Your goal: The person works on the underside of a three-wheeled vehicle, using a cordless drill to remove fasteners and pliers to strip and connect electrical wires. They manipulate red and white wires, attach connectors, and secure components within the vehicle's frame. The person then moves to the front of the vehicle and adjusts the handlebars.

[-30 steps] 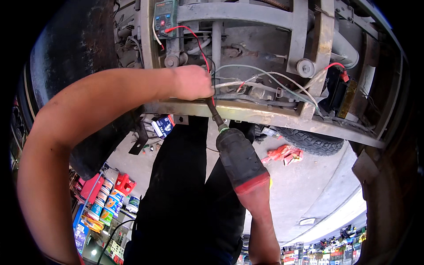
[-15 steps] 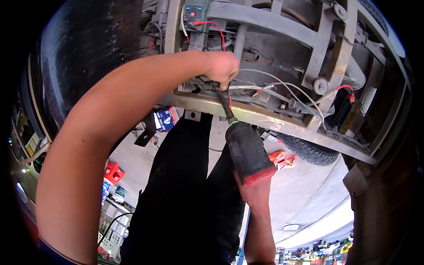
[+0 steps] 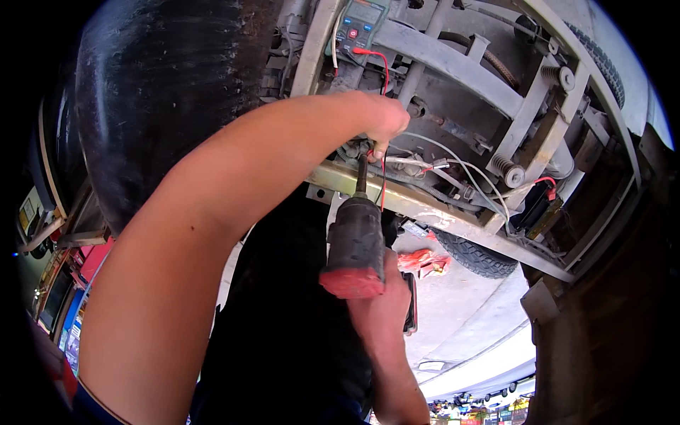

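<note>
My right hand [image 3: 377, 304] grips the black, red-capped impact wrench [image 3: 354, 241] by its handle, below the metal frame rail [image 3: 439, 212]. The wrench's long socket extension [image 3: 361, 177] points up across the rail. At its far tip, my left hand [image 3: 388, 122] has its fingers closed on something small that I cannot make out, beside a red wire hanging down. White and grey wires [image 3: 467, 171] run to the right of it. A multimeter [image 3: 358, 25] with red and black leads rests on the frame above.
A dark curved tank-like body [image 3: 134, 78] fills the upper left. Springs on bolts [image 3: 508, 168] sit on the frame at right. Below lie a tyre [image 3: 474, 256] and crumpled red plastic [image 3: 421, 261] on the floor. Colourful packaged goods show along the lower edges.
My view has shifted, moving the frame rightward in the picture. The wrench body has swung left and now stands more upright. My left hand stays at the extension's tip with fingers closed.
</note>
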A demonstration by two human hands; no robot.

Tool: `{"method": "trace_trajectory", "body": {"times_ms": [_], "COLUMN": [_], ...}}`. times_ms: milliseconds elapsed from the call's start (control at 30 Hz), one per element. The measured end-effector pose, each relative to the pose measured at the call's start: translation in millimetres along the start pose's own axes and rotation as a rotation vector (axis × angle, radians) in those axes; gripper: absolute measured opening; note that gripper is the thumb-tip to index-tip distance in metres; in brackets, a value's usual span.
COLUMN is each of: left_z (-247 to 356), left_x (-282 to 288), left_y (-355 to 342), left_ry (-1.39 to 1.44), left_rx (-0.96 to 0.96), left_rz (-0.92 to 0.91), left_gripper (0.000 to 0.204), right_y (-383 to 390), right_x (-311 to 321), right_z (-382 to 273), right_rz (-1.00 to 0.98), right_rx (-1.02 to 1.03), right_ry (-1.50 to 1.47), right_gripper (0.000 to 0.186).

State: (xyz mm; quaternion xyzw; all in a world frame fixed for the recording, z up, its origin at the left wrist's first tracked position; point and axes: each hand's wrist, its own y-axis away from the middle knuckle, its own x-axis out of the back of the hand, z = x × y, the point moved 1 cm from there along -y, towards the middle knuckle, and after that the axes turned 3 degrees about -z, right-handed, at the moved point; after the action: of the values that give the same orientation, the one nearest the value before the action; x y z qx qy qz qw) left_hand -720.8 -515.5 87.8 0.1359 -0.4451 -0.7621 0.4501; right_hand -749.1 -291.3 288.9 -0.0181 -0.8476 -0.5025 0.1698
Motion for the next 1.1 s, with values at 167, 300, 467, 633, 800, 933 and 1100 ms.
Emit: {"method": "trace_trajectory", "body": {"times_ms": [167,300,467,633,800,933,1100], "left_z": [17,23,23,22,21,19,10], "left_x": [3,7,13,12,14,11,-5], "left_y": [7,7,2,-2,-1,-2,-7], "left_ry": [-0.116,-0.15,-0.164,-0.232,-0.17,-0.209,-0.185], "left_rx": [0.032,0.026,-0.065,-0.145,-0.091,-0.083,-0.122], "left_rz": [-0.027,-0.098,-0.158,-0.261,-0.361,-0.366,-0.269], "left_gripper": [0.037,0.04,0.028,0.02,0.017,0.02,0.018], "right_y": [2,7,21,22,23,21,21], "right_x": [-6,-22,-44,-52,-46,-38,-29], "right_z": [-23,-24,-20,-12,-10,-11,-6], "right_rz": [0.152,0.187,0.142,0.115,0.075,0.143,0.156], "right_rx": [0.164,0.085,-0.04,-0.073,-0.094,0.005,0.038], "right_ry": [-0.028,-0.105,-0.125,-0.18,-0.208,-0.135,-0.135], "right_gripper": [0.03,0.028,0.041,0.043,0.039,0.02,0.013]}}
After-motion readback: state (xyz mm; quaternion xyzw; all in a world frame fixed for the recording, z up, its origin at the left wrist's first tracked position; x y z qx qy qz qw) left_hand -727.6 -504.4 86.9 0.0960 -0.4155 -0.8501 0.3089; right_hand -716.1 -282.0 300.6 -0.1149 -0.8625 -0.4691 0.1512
